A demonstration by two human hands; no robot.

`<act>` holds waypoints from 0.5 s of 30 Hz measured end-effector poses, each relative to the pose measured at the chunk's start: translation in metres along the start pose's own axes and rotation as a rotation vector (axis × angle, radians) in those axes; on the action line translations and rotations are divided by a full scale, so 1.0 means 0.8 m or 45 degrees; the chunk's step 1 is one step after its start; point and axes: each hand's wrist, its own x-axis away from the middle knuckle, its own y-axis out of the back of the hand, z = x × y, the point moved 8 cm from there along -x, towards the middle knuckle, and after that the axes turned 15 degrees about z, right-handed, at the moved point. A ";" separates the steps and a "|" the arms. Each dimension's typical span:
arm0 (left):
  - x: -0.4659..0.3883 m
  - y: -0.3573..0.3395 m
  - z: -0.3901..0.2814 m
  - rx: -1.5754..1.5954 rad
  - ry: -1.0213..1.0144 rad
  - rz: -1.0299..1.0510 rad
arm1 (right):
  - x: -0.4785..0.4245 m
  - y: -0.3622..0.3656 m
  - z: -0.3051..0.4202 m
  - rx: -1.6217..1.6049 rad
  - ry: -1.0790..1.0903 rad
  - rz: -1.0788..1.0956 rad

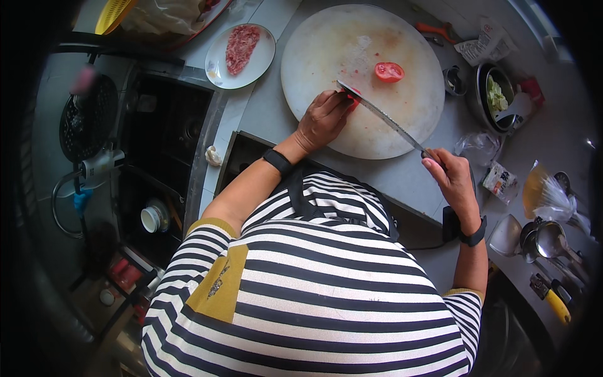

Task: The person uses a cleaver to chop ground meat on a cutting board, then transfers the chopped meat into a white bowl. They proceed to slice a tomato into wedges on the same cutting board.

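Observation:
On the round white cutting board (311,52), my left hand (325,118) holds a piece of red tomato (353,104) near the board's lower left part. My right hand (450,176) grips the handle of a long knife (384,117), whose blade slants up and left, its tip end over the tomato piece by my left fingers. A halved tomato (389,72) lies cut face up, above and right of the blade. Small red bits are scattered on the board. How deep the edge sits in the tomato cannot be told.
Left of the board, a white plate (214,56) bears minced meat (241,49). Garlic (213,156) lies by the sink (165,122). To the right stand a metal bowl (480,101) with cut greens, an orange-handled peeler (435,30), plastic bags and several ladles (551,239).

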 end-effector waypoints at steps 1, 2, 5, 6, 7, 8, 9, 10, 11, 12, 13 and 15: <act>0.000 -0.001 0.000 0.005 0.005 0.003 | 0.000 0.000 -0.001 0.016 0.002 -0.003; 0.000 -0.001 0.001 0.011 0.009 0.006 | 0.000 0.000 -0.001 0.018 -0.003 -0.010; 0.000 -0.002 0.002 0.026 0.020 0.025 | -0.001 0.000 -0.004 0.019 -0.015 -0.020; 0.000 -0.002 0.002 0.020 0.014 0.026 | -0.002 -0.001 -0.007 0.017 -0.018 -0.016; -0.001 -0.002 0.002 0.013 0.010 0.027 | -0.002 -0.001 -0.009 0.014 -0.020 -0.011; -0.001 -0.003 0.002 0.007 0.006 0.029 | -0.002 -0.001 -0.008 -0.001 -0.014 -0.018; 0.000 -0.003 0.002 0.003 0.004 0.027 | -0.003 -0.001 -0.006 -0.017 -0.007 -0.024; -0.001 -0.002 0.001 0.000 0.003 0.025 | -0.003 0.000 -0.005 -0.032 -0.001 -0.030; -0.001 -0.002 0.001 -0.004 0.002 0.022 | -0.003 -0.001 -0.006 -0.036 -0.003 -0.024; -0.001 -0.002 0.001 -0.003 0.007 0.027 | -0.004 -0.001 -0.007 -0.040 -0.004 -0.017; -0.001 -0.002 0.001 -0.002 0.010 0.032 | -0.003 0.000 -0.008 -0.044 -0.006 -0.012; -0.001 -0.002 0.001 0.011 0.011 0.036 | -0.005 -0.002 -0.016 -0.072 -0.022 0.018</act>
